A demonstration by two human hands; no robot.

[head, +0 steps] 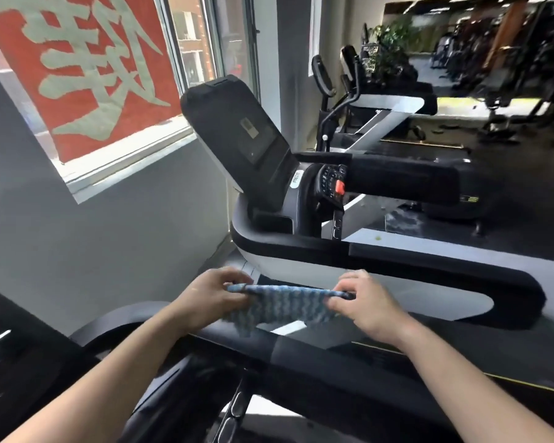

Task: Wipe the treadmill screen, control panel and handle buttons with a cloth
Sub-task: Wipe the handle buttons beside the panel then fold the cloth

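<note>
Cloth (pixel 285 306), blue and white in a zigzag weave, hangs stretched between both hands at the lower centre of the frame, just above the near black handrail (pixel 333 350). The left hand (pixel 211 297) pinches its left top corner with curled fingers (pixel 237 279), and the right hand (pixel 365 305) pinches the right top corner the same way; the lower edge droops free. It looks light, soft and limp, so it will likely fold and bunch easily, and gathering it into a pad under one palm should suit wiping better than holding it by the corners. Beyond the hands curves the white and black console frame (pixel 301 260). Farther, at centre frame, stands the dark tilted screen (pixel 253 139), with the control panel (pixel 328 180) and its red button (pixel 339 188) to its right, all untouched. A window with a red banner (pixel 87 65) fills the upper left.
</note>
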